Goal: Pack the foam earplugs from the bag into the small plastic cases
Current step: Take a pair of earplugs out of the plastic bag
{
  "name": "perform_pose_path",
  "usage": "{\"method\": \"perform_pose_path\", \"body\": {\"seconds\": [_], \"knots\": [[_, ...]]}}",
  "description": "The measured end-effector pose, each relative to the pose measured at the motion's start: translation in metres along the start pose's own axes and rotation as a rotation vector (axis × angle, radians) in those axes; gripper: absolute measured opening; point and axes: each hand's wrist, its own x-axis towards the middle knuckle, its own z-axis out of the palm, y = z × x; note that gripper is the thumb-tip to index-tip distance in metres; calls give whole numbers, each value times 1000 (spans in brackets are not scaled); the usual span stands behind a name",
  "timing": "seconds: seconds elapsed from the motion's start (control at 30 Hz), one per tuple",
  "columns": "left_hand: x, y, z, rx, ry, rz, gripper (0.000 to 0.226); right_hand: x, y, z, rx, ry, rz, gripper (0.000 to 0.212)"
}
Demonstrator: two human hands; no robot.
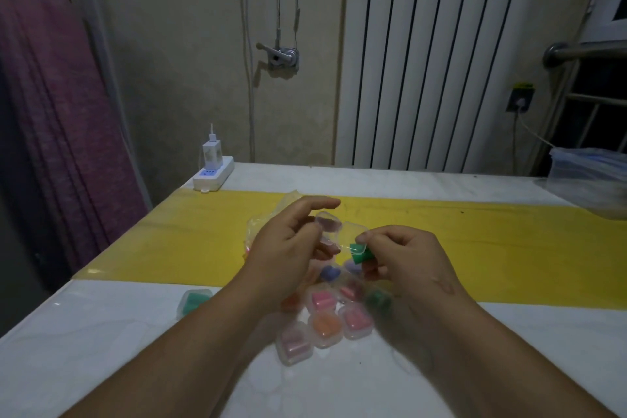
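Green earplug (pixel 360 256), likely soft and light, is being pinched by the right hand (pixel 407 258), the clear case (pixel 353 233) by the left hand (pixel 285 248).

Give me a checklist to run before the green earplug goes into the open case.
1. Case open: ok. The left hand holds the case with its lid swung back.
2. Grip on the earplug: ok. The right hand pinches the earplug between thumb and fingers.
3. Earplug at the opening: ok. It sits at the case's near edge.
4. Room inside the case: cannot tell. The clear plastic is blurred.
5. Filled cases out of the way: ok. They lie below both hands.
6. Bag within reach: ok. It lies just behind the left hand.
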Motion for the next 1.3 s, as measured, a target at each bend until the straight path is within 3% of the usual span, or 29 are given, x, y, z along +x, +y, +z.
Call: {"method": "perform_pose_path", "body": {"seconds": [0.27, 0.43, 0.57, 0.67, 0.97, 1.3], "knots": [[-2, 0, -4, 229, -78, 18, 36, -1, 0, 0, 37, -62, 22, 14], [2, -1, -6, 251, -9, 14, 34, -9, -8, -2, 205, -39, 20, 12], [2, -5, -5, 288, 13, 21, 35, 1, -8, -11, -8, 66, -219, 24], [2, -8, -3, 306, -4, 23, 34, -2, -5, -7, -4, 36, -281, 27], [2, -5, -1, 237, 4, -12, 33, -4, 0, 2, -310, 26, -362, 30], [5, -8, -3, 177, 21, -58, 33, 0, 8, 5, -561, 94, -526, 10]]}}
